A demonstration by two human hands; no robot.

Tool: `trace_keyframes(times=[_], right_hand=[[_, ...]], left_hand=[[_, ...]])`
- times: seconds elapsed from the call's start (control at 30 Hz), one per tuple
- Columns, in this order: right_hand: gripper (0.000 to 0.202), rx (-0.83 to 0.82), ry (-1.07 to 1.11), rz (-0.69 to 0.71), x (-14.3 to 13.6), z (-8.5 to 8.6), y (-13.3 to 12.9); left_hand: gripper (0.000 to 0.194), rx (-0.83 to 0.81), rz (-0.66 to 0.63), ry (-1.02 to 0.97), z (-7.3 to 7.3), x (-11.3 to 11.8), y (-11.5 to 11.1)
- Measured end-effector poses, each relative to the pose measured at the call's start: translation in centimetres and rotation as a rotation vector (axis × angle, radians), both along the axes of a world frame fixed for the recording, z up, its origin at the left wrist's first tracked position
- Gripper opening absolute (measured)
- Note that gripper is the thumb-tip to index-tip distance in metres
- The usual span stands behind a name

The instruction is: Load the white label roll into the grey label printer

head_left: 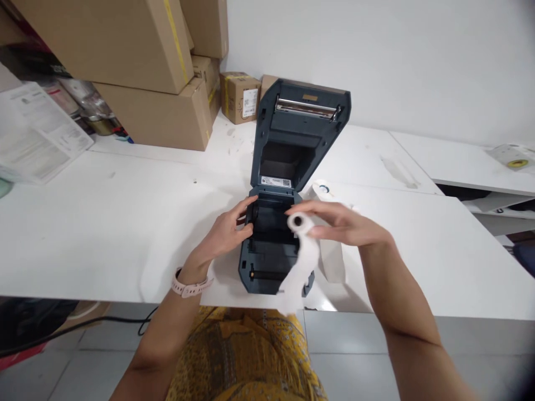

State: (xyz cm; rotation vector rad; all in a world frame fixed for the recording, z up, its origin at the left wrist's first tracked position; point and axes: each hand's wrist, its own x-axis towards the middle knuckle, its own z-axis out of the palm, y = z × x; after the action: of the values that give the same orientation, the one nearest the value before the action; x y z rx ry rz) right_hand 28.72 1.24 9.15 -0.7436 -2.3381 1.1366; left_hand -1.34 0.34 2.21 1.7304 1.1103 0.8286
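Observation:
A dark blue-grey label printer [273, 217] stands on the white table with its lid [292, 131] raised. My left hand [225, 231] rests at the left side of its open bay, fingers apart, holding nothing. Between the fingers and thumb of my right hand [346, 223] is a small white paper roll [297, 221], held over the bay's right side. From it a loose paper strip [298, 278] hangs down across the printer's front right corner. Behind my right hand, another white roll [321, 189] with a long strip lies beside the printer.
Cardboard boxes [154, 114] are stacked at the back left, and a small taped box [240, 97] stands behind the printer. Papers in a clear sleeve [42, 131] lie far left. The table's front edge [125, 299] is close to my body. A tape roll [517, 164] is far right.

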Motion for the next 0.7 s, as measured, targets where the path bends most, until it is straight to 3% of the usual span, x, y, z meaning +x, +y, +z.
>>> trace_keyframes(times=[0.1,0.17,0.27,0.33,0.5,0.6,0.7], right_hand=[[0.037,-0.013,0.379,-0.180,4.6,-0.9,-1.6],[0.035,-0.039,0.546,-0.425,7.3,-2.3,-2.7],[0.053,-0.173,0.555,-0.806,10.3,-5.4,-3.1],[0.067,-0.237,0.483,-0.939,11.7,-7.6,-2.4],[0.059,-0.269,0.387,-1.048,13.7,-11.8,0.2],[0.058,-0.269,0.377,-1.059,14.2,-12.6,0.3],[0.061,-0.214,0.412,-1.101,14.5,-12.2,-0.1]], left_hand=[[0.069,0.000,0.016,0.031,0.3,0.1,-0.1],[0.069,0.000,0.023,0.050,0.6,0.3,-0.2],[0.068,-0.001,0.030,0.065,0.8,0.4,-0.4],[0.068,-0.003,0.028,0.067,0.7,0.4,-0.4],[0.075,0.015,0.001,0.034,-0.1,0.0,-0.2],[0.078,0.017,-0.027,0.028,-0.3,-0.2,-0.1],[0.080,0.015,-0.029,0.024,-0.4,-0.2,0.0]])
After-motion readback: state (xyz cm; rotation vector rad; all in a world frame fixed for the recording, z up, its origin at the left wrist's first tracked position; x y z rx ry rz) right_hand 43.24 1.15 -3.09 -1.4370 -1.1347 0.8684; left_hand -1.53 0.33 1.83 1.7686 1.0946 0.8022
